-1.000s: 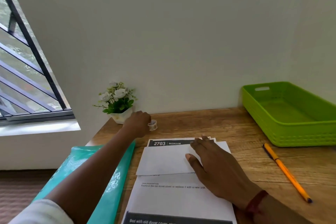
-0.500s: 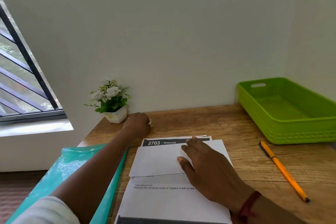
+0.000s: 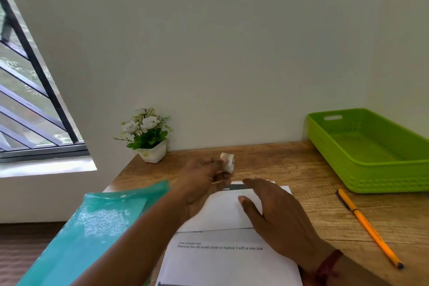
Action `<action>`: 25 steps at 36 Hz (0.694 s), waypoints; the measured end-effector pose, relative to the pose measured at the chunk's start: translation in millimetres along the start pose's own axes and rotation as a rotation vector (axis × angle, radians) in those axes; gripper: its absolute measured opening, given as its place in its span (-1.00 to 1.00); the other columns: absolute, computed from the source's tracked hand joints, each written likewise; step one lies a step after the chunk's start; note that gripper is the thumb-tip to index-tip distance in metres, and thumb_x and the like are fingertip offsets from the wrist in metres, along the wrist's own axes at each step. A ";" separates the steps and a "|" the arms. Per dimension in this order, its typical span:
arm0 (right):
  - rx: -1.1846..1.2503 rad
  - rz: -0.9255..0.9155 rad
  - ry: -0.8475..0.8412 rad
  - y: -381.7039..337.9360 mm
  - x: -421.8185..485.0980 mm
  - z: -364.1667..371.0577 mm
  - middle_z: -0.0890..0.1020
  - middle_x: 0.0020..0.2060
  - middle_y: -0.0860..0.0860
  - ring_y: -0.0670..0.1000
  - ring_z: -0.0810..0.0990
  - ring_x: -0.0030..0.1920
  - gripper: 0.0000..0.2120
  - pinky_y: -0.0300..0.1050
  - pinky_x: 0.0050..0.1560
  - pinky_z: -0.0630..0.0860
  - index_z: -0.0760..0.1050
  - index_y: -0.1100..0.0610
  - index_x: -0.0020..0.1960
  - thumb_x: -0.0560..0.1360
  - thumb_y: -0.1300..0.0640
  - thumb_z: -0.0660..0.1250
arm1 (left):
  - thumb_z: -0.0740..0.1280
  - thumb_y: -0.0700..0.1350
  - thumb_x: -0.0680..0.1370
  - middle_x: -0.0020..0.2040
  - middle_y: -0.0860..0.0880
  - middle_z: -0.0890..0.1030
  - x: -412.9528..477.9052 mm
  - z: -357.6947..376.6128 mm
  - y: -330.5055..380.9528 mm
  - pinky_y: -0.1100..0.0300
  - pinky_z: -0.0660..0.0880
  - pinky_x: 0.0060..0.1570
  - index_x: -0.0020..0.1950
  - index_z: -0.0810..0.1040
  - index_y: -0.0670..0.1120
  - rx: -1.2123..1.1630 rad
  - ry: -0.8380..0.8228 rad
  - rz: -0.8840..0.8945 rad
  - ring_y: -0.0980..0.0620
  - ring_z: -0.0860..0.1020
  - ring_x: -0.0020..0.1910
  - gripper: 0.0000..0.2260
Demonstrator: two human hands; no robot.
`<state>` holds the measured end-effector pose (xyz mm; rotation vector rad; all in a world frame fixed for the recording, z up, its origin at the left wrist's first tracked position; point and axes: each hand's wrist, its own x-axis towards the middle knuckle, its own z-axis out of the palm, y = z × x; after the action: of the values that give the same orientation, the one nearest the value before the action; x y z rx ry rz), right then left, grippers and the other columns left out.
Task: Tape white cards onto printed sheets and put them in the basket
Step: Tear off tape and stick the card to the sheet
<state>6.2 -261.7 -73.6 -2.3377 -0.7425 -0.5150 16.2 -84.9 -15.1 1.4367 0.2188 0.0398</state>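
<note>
Taping not yet done: left hand (image 3: 204,179) pinches tape roll (image 3: 228,162) over tabletop (image 3: 292,165); right hand (image 3: 276,211), fingers straight, presses white card (image 3: 220,211) onto printed sheet (image 3: 220,262); basket (image 3: 383,180) holds no sheets.

Plain off-white painted wall (image 3: 232,53) behind the desk, unmarked, meeting a side wall at a corner on the right. Brown wood-grain desk top (image 3: 290,165) set against it. Dark metal-framed window with slanted bars (image 3: 34,100) at left, admitting daylight over a white sill (image 3: 46,167). Brown floor (image 3: 21,253) at lower left. Small white pot of white flowers (image 3: 148,137) at the desk's far left corner, near the wall.
</note>
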 end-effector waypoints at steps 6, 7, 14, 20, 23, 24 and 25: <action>0.203 0.025 0.095 0.2 3.2 4.6 0.58 0.18 -0.26 -0.21 0.54 0.17 -0.62 -0.19 0.14 0.53 0.41 -0.14 0.32 0.56 -0.23 0.19 | 0.32 -0.16 0.59 0.09 -0.28 0.66 -26.2 10.6 -19.6 0.05 0.58 0.07 0.14 0.58 -0.31 -0.174 -0.094 -0.014 -0.15 0.62 0.11 -0.76; 0.237 0.028 0.120 -0.5 3.0 5.4 0.58 0.15 -0.27 -0.21 0.55 0.16 -0.62 -0.11 0.11 0.57 0.41 -0.14 0.31 0.54 -0.23 0.20 | 0.31 -0.16 0.59 0.09 -0.28 0.66 -28.8 11.7 -21.4 0.05 0.58 0.07 0.15 0.59 -0.31 -0.180 -0.109 -0.012 -0.16 0.62 0.12 -0.76; 0.323 0.051 0.258 -0.2 2.5 4.8 0.62 0.07 -0.23 -0.17 0.60 0.09 -0.69 -0.08 -0.01 0.63 0.52 -0.07 0.21 0.50 -0.10 0.39 | 0.34 -0.11 0.54 0.09 -0.27 0.65 -38.1 11.3 -29.9 -0.08 0.54 0.22 0.08 0.66 -0.25 -0.190 -0.173 0.048 -0.18 0.62 0.14 -0.75; 0.330 -0.005 0.272 -4.3 2.9 3.8 0.62 0.05 -0.25 -0.16 0.61 0.06 -0.71 -0.24 -0.07 0.61 0.56 -0.04 0.15 0.50 -0.14 0.30 | 0.34 -0.11 0.47 0.04 -0.27 0.67 -45.1 5.0 -21.7 -0.02 0.58 0.14 -0.02 0.70 -0.23 -0.238 -0.218 0.091 -0.14 0.65 0.06 -0.76; 0.368 -0.024 0.286 -6.3 2.4 5.9 0.63 0.03 -0.25 -0.14 0.62 0.05 -0.75 -0.27 -0.08 0.59 0.57 -0.02 0.13 0.52 -0.09 0.29 | 0.35 -0.10 0.44 0.06 -0.25 0.67 -46.1 4.6 -19.6 -0.02 0.59 0.13 0.01 0.67 -0.27 -0.240 -0.225 0.118 -0.13 0.65 0.07 -0.71; 0.378 -0.030 0.291 -6.8 2.3 6.3 0.63 0.02 -0.24 -0.14 0.62 0.05 -0.75 -0.29 -0.08 0.58 0.58 -0.01 0.13 0.52 -0.08 0.29 | 0.36 -0.10 0.43 0.08 -0.25 0.67 -46.0 4.2 -19.5 -0.03 0.58 0.14 0.05 0.65 -0.30 -0.240 -0.225 0.122 -0.12 0.65 0.08 -0.69; 0.385 -0.035 0.294 -7.1 1.9 6.5 0.63 0.01 -0.24 -0.14 0.63 0.04 -0.75 -0.30 -0.08 0.57 0.58 0.00 0.13 0.52 -0.07 0.30 | 0.36 -0.10 0.44 0.08 -0.25 0.67 -45.5 3.5 -20.0 -0.04 0.57 0.15 0.06 0.64 -0.31 -0.242 -0.226 0.122 -0.11 0.65 0.08 -0.67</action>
<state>4.4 -252.0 -74.3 -1.8475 -0.6756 -0.6504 -29.8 -98.3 -28.7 1.2008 -0.0587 0.0028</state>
